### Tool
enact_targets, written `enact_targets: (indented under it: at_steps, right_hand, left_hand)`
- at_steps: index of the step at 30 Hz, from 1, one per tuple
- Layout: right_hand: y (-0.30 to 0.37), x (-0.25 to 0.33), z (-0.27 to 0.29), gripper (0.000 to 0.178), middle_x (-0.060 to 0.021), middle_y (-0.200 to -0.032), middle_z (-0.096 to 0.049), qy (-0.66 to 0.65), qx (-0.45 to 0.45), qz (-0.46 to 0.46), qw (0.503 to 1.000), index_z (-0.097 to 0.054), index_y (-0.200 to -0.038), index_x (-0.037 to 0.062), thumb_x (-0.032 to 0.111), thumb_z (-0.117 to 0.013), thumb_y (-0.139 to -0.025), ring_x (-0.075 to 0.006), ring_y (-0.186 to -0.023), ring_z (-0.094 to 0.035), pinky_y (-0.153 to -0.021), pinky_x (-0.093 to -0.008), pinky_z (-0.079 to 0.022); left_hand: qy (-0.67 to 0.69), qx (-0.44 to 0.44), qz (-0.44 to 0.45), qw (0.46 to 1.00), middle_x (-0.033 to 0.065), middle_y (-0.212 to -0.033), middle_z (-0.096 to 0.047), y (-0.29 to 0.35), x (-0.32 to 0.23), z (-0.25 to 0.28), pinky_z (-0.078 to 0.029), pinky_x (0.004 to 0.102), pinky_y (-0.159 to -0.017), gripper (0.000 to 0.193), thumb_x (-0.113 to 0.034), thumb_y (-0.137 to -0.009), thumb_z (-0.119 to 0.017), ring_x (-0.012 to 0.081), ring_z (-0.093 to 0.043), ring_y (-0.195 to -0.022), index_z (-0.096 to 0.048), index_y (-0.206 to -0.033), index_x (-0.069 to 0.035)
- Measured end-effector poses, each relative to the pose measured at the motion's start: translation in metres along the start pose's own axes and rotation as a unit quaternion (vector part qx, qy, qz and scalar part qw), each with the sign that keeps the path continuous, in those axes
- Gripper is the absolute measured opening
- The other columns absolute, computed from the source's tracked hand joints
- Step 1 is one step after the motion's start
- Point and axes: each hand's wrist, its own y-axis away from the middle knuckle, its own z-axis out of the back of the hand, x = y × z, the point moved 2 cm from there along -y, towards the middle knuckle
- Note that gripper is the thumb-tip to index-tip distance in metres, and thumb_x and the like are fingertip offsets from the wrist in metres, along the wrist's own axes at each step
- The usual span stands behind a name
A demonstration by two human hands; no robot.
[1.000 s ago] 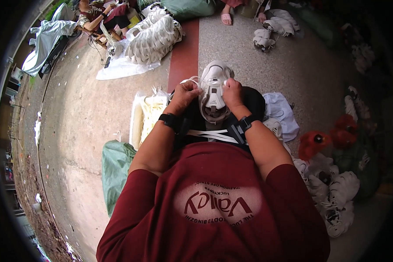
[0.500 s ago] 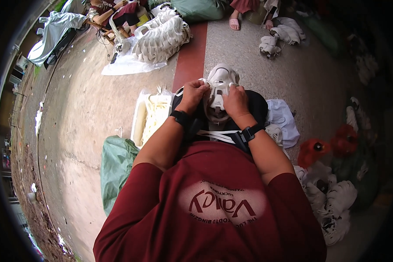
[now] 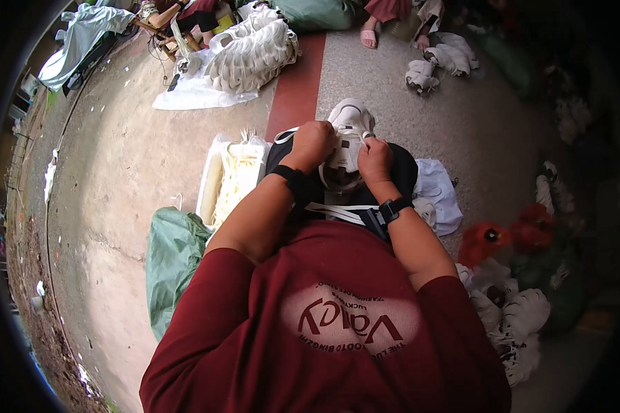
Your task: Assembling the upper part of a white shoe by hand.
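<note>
A white and grey sneaker (image 3: pixel 352 113) lies between my knees, toe pointing away from me. My left hand (image 3: pixel 313 146) is closed at the left side of its lacing; the back of the hand mostly covers the shoelace it pinches. On the other side, my right hand (image 3: pixel 376 162) pinches the lace between thumb and forefinger, beside the tongue. The shoe's opening faces me. White flat laces (image 3: pixel 334 210) lie across my lap just below the sneaker.
Left of me stands a white box (image 3: pixel 209 180) of pale laces, with a green sack (image 3: pixel 176 258) nearer. White shoes (image 3: pixel 527 313) are heaped at right, near red objects (image 3: pixel 486 239) and a white cloth bag (image 3: pixel 439 196). Ahead, two people sit by piles of white shoe pieces (image 3: pixel 251 56).
My left hand has turned and moved slightly right, its back now covering more of the lacing. The right hand has shifted slightly down, still pinching the lace. The view has shifted a little.
</note>
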Motion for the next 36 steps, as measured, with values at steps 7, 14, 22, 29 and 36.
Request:
enact_targets:
  at_steps: [7, 14, 22, 29, 36]
  right_hand:
    - [0.0, 0.042, 0.004, 0.003, -0.0168, -0.077, -0.055, -0.075, 0.015, 0.166, 0.983, -0.055, -0.075, 0.0012, 0.002, -0.055, -0.072, -0.0353, -0.072, -0.056, -0.065, -0.042, -0.046]
    - [0.001, 0.039, -0.019, 0.007, -0.0169, -0.076, -0.057, -0.07, 0.1, 0.091, 0.988, -0.059, -0.077, 0.0028, 0.004, -0.053, -0.074, -0.0355, -0.077, -0.056, -0.069, -0.0434, -0.044]
    - [-0.008, 0.031, -0.021, 0.008, -0.0162, -0.073, -0.057, -0.096, 0.069, 0.163, 0.98, -0.059, -0.078, 0.0033, 0.007, -0.052, -0.075, -0.0363, -0.072, -0.056, -0.063, -0.0428, -0.044]
    - [-0.004, 0.028, -0.024, 0.008, -0.0151, -0.075, -0.056, -0.046, 0.089, 0.145, 0.984, -0.058, -0.079, 0.0038, 0.005, -0.059, -0.072, -0.0358, -0.073, -0.055, -0.063, -0.0426, -0.044]
    - [0.003, 0.034, -0.023, 0.008, -0.0167, -0.077, -0.055, -0.025, 0.102, 0.149, 0.983, -0.058, -0.079, 0.0037, 0.008, -0.062, -0.073, -0.0358, -0.074, -0.055, -0.065, -0.0442, -0.044]
  left_hand:
    - [0.196, -0.022, 0.072, 0.978, 0.0159, -0.063, -0.062, 0.007, 0.03, -0.013, -0.048, 0.0367, -0.058, 0.021, -0.022, -0.067, -0.07, 0.0279, -0.063, -0.06, -0.064, -0.07, -0.002]
    - [-0.094, -0.051, -0.142, 0.984, 0.0143, -0.073, -0.062, 0.032, 0.01, -0.01, -0.049, 0.0418, -0.064, 0.017, -0.019, -0.075, -0.056, 0.033, -0.06, -0.069, -0.06, -0.073, -0.003]
    - [-0.195, 0.088, -0.2, 0.956, 0.0155, -0.078, -0.062, 0.027, -0.024, 0.006, -0.048, 0.0375, -0.067, 0.019, -0.016, -0.071, -0.055, 0.0297, -0.06, -0.075, -0.06, -0.08, 0.0]
    - [-0.176, 0.036, -0.189, 0.965, 0.0148, -0.08, -0.063, 0.029, -0.013, 0.002, -0.049, 0.0382, -0.069, 0.017, -0.019, -0.073, -0.057, 0.0303, -0.061, -0.079, -0.064, -0.077, -0.003]
    - [-0.038, 0.021, -0.067, 0.997, 0.0182, -0.074, -0.062, 0.028, 0.019, -0.003, -0.05, 0.0397, -0.061, 0.016, -0.017, -0.07, -0.058, 0.0342, -0.061, -0.066, -0.064, -0.074, -0.004]
